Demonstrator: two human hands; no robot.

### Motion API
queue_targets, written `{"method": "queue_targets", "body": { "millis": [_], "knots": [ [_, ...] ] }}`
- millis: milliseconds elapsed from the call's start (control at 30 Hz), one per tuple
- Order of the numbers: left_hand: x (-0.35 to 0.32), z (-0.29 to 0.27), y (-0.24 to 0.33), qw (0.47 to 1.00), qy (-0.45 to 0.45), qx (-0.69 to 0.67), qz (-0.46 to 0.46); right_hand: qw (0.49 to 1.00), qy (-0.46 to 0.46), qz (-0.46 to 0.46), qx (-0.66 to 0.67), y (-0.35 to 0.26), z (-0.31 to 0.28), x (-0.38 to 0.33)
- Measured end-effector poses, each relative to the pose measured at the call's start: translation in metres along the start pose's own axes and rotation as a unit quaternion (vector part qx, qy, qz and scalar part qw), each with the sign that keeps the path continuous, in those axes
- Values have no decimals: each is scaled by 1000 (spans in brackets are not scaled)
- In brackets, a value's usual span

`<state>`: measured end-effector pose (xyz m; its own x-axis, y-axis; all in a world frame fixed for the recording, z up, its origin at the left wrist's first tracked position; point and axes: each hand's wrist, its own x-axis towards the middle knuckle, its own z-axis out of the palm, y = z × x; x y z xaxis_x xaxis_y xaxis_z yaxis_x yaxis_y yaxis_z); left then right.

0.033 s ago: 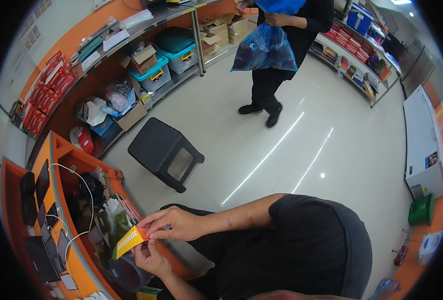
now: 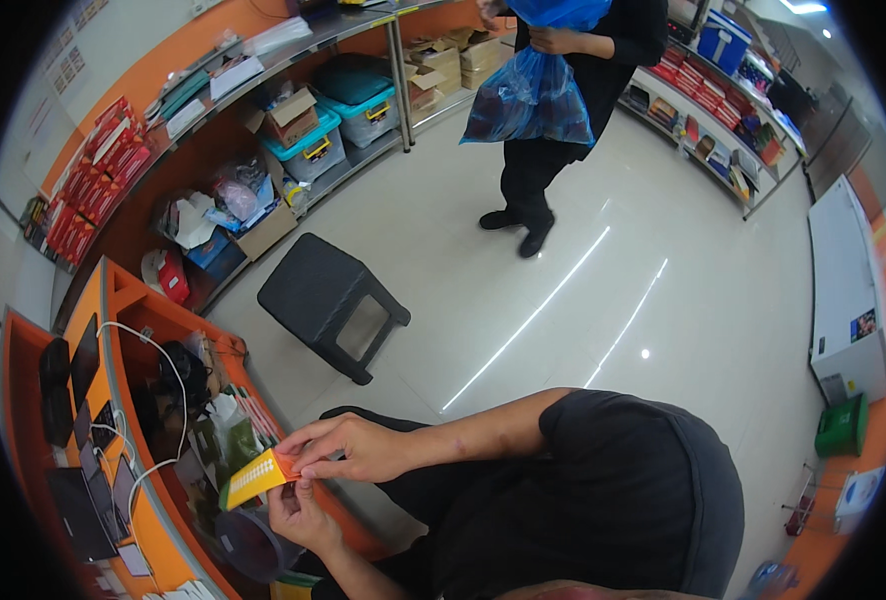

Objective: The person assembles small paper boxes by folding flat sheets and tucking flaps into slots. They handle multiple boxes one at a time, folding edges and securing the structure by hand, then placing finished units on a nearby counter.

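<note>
A small yellow carton (image 2: 253,478) with an orange-red end and rows of white dots on one side is held between my two hands, over the side of the orange counter. My right hand (image 2: 348,448) grips its orange end from above, fingers closed on it. From below, my left hand (image 2: 301,515) pinches the same end, thumb up by the right fingers. The contact between fingertips and carton is partly hidden. Under the carton stands a dark translucent bin (image 2: 253,548).
A black plastic stool (image 2: 313,290) stands ahead. Past it a person in black (image 2: 538,180) holds a blue plastic bag (image 2: 528,95). The orange counter (image 2: 168,510) carries phones and white cables. Metal shelves (image 2: 318,30) hold boxes and lidded bins. A white chest freezer (image 2: 848,290) is right.
The carton has tilted slightly in my hands. One foot of the person in black has shifted a little. My hands keep the same grip.
</note>
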<state>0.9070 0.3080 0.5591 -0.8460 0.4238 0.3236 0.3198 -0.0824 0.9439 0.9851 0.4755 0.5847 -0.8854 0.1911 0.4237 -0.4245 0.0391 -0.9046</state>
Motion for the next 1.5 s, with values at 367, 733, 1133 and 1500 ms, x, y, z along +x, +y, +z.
{"method": "queue_targets", "body": {
  "millis": [367,733,1133,1500],
  "knots": [
    [0,-2,11,998,55,-11,-37,981,-66,-116,-143,12,20,-4],
    [-18,-37,21,991,36,128,-28,978,-16,38,-205,23,-12,12],
    [-46,-75,45,975,-149,166,-23,962,-248,110,-28,35,11,22],
    [-50,-95,31,927,-153,341,16,974,-214,50,52,59,25,26]
  ]
}}
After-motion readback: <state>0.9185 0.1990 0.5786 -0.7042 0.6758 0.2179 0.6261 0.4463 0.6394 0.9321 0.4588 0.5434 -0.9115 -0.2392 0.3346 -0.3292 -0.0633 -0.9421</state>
